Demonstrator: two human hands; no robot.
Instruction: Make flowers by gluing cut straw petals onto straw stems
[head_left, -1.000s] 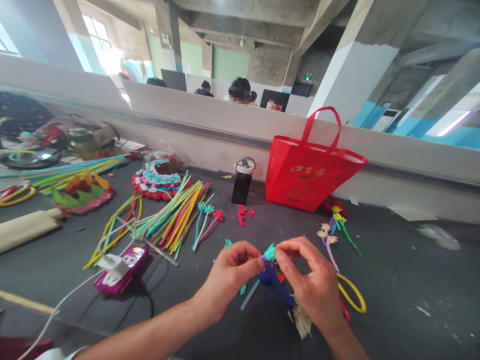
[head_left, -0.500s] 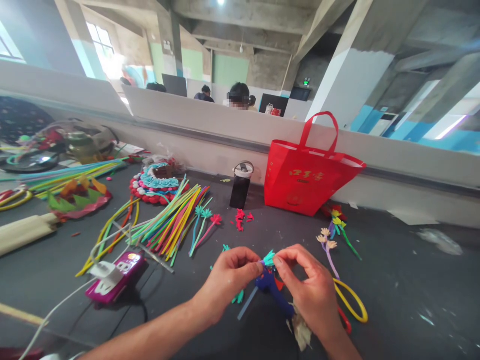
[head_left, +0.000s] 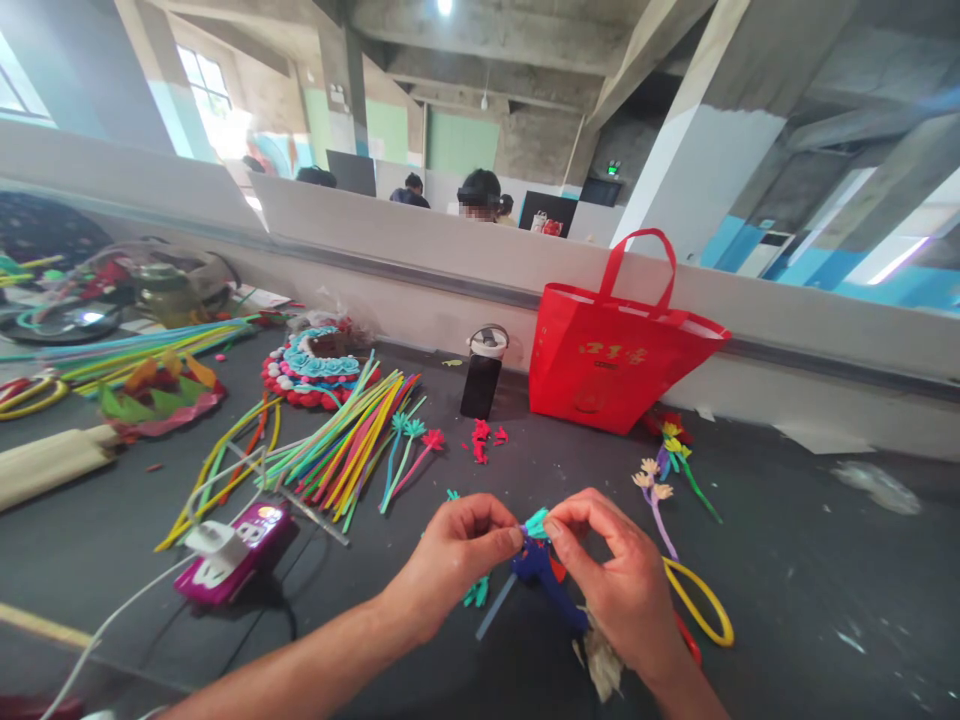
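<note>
Pinching small turquoise fringed flower (head_left: 535, 523) by purple base, left hand (head_left: 466, 545) is holding it between both hands; right hand's (head_left: 622, 575) thumb and forefinger are gripping petal tips. Long axis is running roughly sideways, neither hand nearer. Dark-blue plastic glue gun (head_left: 546, 572) is lying beneath. Farther off, red gold-lettered tote bag (head_left: 561, 355) is standing near pale partition (head_left: 420, 318).

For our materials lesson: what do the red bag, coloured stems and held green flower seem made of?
Red bag: probably coated fabric, faintly glossy, with flat panels and crisp edges. Coloured stems: perhaps matt pipe cleaners, being thin and without shine. Green flower: possibly likewise; matt and thin-tipped, texture unclear.
</note>
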